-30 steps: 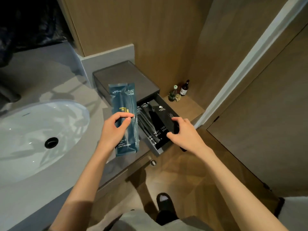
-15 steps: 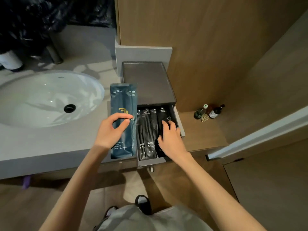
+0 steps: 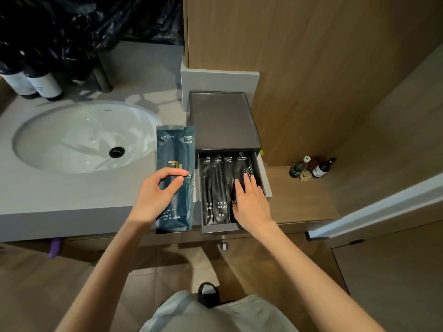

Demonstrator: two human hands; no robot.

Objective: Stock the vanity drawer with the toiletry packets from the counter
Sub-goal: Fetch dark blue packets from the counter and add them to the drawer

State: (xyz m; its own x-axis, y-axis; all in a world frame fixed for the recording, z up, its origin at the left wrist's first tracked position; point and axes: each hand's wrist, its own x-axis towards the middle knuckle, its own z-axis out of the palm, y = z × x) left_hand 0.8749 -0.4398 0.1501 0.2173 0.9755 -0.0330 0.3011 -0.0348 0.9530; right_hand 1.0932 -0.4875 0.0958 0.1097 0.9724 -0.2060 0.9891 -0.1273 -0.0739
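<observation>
A dark grey drawer box [image 3: 224,121] stands on the counter beside the sink, and its drawer [image 3: 217,228] is pulled out toward me. Inside lie several black toothbrush packets [image 3: 215,188] side by side. My right hand [image 3: 250,202] rests flat with fingers spread on the rightmost black packet [image 3: 242,164], pressing it down in the drawer. My left hand [image 3: 157,194] pinches a stack of long teal packets [image 3: 175,149] and holds them upright just left of the drawer, above the counter edge.
A white oval sink [image 3: 84,137] fills the grey counter [image 3: 60,204] to the left. Two dark bottles [image 3: 33,83] stand at the back left. Small bottles [image 3: 311,167] sit on a low wooden ledge to the right. A wooden wall rises behind the box.
The view has swung left and now faces the counter squarely. My right hand moved from the drawer's front corner onto the rightmost black packet. My left hand still holds the teal packets.
</observation>
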